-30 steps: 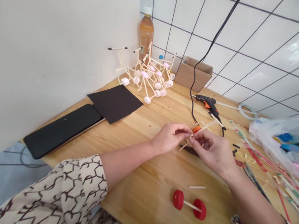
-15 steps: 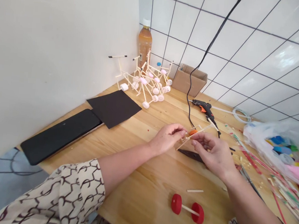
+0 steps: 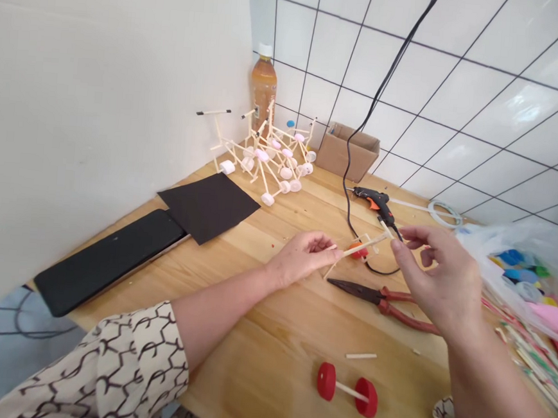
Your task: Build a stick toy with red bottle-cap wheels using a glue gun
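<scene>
My left hand [image 3: 304, 257] pinches a small frame of wooden sticks [image 3: 360, 244] with an orange-red cap on it, held just above the wooden table [image 3: 271, 311]. My right hand [image 3: 440, 276] hovers to the right of the frame with its fingers loosely apart and nothing in them, close to the nozzle of a black and orange glue gun [image 3: 377, 200]. Red-handled pliers [image 3: 388, 300] lie on the table under my right hand. A stick axle with two red cap wheels [image 3: 346, 389] lies near the front edge, a short loose stick [image 3: 360, 356] just beyond it.
Several finished stick models with white and pink caps [image 3: 266, 153] stand at the back by a drink bottle [image 3: 262, 82] and a cardboard box [image 3: 351, 151]. Black paper [image 3: 208, 205] and a black pad [image 3: 105, 261] lie left. A plastic bag of caps [image 3: 527, 277] and coloured sticks lie right.
My right hand has let go of the stick frame and moved up and to the right, uncovering the pliers. My left hand still holds the frame. The camera tilted slightly.
</scene>
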Motion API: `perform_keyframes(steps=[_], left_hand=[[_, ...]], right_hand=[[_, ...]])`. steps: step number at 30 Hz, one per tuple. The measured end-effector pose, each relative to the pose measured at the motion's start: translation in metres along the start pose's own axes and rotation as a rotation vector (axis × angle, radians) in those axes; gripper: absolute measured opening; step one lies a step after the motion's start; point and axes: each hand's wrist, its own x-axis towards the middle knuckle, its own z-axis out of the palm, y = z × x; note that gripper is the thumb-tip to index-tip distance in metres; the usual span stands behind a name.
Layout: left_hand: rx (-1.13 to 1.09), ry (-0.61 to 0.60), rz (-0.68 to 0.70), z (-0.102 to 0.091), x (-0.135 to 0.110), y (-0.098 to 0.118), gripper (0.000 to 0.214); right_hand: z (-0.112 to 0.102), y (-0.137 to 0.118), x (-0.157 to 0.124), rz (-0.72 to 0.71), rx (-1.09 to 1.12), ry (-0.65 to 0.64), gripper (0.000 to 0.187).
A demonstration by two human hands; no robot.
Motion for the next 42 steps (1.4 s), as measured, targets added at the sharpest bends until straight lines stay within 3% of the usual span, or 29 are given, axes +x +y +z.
perform_keyframes(steps=[6,12,17,24,37,42], left_hand=[[0.096,-0.039,-0.007,-0.001,-0.002,-0.001,0.024],[0.292,0.101,0.078,0.006,-0.005,0.0,0.024],[0.42,0.223,0.22,0.011,-0.004,-0.006,0.023],[0.63,0.272,0.353,0.014,-0.004,-0.007,0.014],[0.71,0.243,0.41,0.014,-0.005,-0.006,0.01],[0.638,0.212,0.359,0.015,-0.008,-0.003,0.016]], right_hand=[[0.014,0.011,0.012,0.075,-0.006,-0.15,0.036],[0.02,0.007,0.019,0.074,-0.04,-0.272,0.033],[0.02,0.004,0.021,0.024,-0.041,-0.267,0.026],[0.019,0.0,0.02,0.063,-0.048,-0.31,0.025],[0.02,0.002,0.019,0.002,-0.05,-0.283,0.026],[0.02,0.004,0.019,-0.001,-0.033,-0.273,0.025]])
